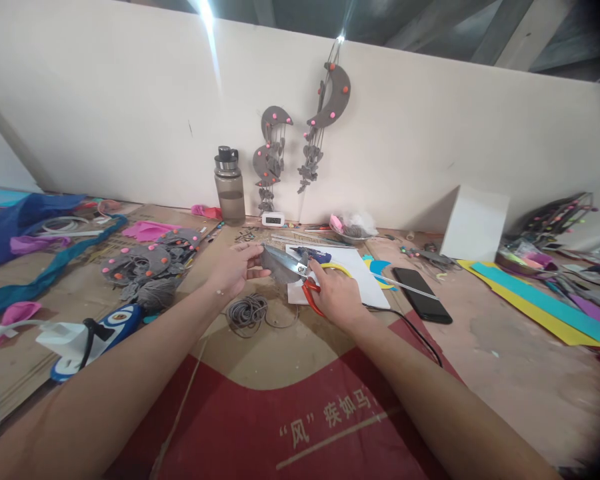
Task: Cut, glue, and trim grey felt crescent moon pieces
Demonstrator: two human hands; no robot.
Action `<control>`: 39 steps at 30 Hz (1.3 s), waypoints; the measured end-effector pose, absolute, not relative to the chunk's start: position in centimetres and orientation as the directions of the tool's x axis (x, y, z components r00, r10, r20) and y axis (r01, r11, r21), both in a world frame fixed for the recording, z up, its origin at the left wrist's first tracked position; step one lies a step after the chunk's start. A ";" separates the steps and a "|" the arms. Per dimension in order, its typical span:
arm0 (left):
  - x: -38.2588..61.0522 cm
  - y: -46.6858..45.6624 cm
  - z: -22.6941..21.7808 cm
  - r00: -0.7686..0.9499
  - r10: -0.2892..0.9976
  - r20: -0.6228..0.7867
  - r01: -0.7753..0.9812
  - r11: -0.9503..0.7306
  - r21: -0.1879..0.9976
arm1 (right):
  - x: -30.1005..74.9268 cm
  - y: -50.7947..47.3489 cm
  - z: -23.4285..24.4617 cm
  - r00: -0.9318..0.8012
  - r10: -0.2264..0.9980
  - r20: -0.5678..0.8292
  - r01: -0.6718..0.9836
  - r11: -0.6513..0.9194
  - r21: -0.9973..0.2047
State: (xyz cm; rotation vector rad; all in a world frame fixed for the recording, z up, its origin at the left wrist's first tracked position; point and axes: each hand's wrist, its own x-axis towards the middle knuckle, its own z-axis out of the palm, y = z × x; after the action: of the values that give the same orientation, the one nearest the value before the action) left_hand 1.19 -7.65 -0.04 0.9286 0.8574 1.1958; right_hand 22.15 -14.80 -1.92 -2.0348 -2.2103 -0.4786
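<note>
My left hand (pixel 236 268) pinches a piece of grey felt (pixel 278 264) above the cardboard-covered table (pixel 505 360). My right hand (pixel 336 291) is closed on red-handled scissors (pixel 304 276), and their metal blades lie against the felt. A coil of grey cord (pixel 248 312) rests on the table just below my left hand. Under my right hand sits a white sheet (pixel 361 271) with a yellow ring (pixel 338 268) on it.
A black phone (pixel 422 295) lies right of the sheet. Against the wall stand a water bottle (pixel 230 185), a small clock (pixel 273 218) and a white box (pixel 475 223). Grey moon hangings (pixel 330 100) are on the wall. Felt pieces (pixel 145 261) lie left, coloured sheets (pixel 540 300) right.
</note>
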 end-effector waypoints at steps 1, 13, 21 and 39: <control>1.2 -7.7 -0.1 0.180 0.983 -0.046 -0.362 0.109 0.926 | 22.2 -14.8 -1.9 -0.102 0.953 0.284 0.985 0.057 0.160; 1.0 -7.1 -0.6 0.135 0.990 -0.050 -0.321 0.092 0.943 | 21.9 -14.8 -1.7 -0.103 0.953 0.284 0.990 0.072 0.118; 0.1 -6.0 -0.7 0.062 0.996 -0.058 -0.361 0.077 0.929 | 21.8 -15.0 -1.5 -0.078 0.956 0.281 0.997 0.078 0.011; 0.9 -6.6 -0.4 0.131 0.986 -0.101 -0.374 0.144 0.916 | 22.2 -14.3 -2.3 -0.096 0.940 0.327 0.995 0.086 0.047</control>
State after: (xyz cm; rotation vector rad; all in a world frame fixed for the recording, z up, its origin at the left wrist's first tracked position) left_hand 0.87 -6.63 -0.44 0.8813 0.8999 1.2010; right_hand 22.21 -14.28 -2.26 -1.9544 -2.1471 -0.3799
